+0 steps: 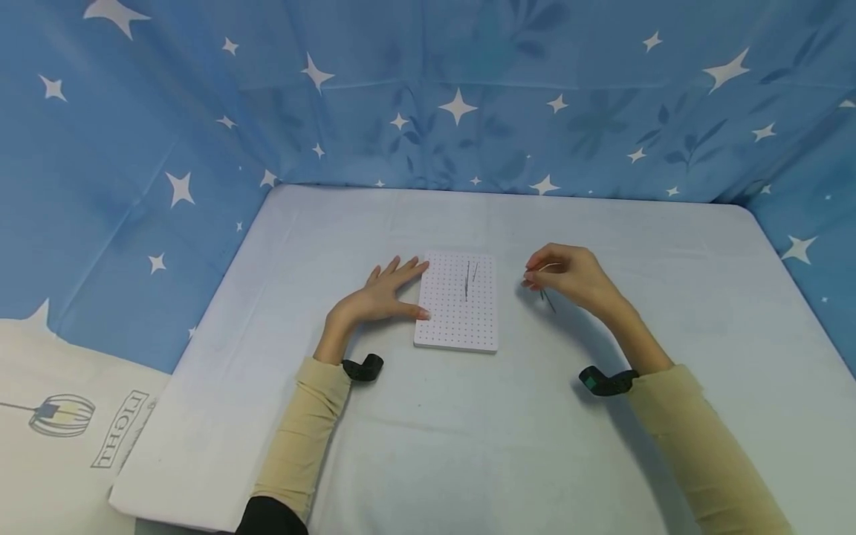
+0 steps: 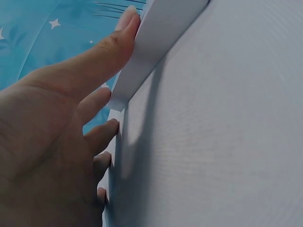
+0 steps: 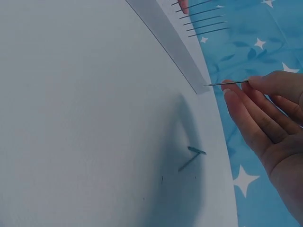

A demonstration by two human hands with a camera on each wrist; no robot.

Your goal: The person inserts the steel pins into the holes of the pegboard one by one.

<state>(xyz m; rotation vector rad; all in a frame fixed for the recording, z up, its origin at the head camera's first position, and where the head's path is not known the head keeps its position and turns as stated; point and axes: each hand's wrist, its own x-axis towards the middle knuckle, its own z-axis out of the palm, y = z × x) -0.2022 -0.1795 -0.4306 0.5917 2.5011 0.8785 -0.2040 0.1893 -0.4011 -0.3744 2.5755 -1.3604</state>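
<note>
A white board (image 1: 455,327) dotted with rows of small holes lies on the table. Several thin metal pins (image 3: 205,24) stand upright in it, in a row in the right wrist view. My left hand (image 1: 381,296) is spread at the board's left side, its thumb and index fingertip touching the edge. To the right of the board, my right hand (image 1: 568,276) pinches one thin metal pin (image 3: 222,84) between thumb and fingertips, its point directed toward the board. Below that hand, a few loose dark pins (image 3: 191,158) lie on the table.
A white cloth (image 1: 414,446) covers the table. Blue star-patterned curtain (image 1: 428,141) hangs along the back and sides. Pale printed fabric (image 1: 60,461) is at the lower left. Each wrist wears a black camera, such as the right one (image 1: 605,381).
</note>
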